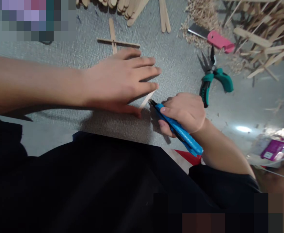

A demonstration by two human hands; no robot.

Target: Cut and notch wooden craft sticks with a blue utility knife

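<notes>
The left hand [117, 81], fingers spread flat, pins a wooden stick [147, 99] mid-frame. At its 4 o'clock, the right hand [184, 111] grips a blue knife [178, 129], blade apparently touching the stick. Best: shallow strokes, fingertips clear.

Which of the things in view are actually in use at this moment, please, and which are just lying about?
In use:
- left hand, flat, pressing down the wooden stick
- right hand, gripping the blue knife, blade at the stick

Lying about:
- pink knife
- green pliers
- crossed sticks
- stick pile
- shavings
- purple packet
</notes>
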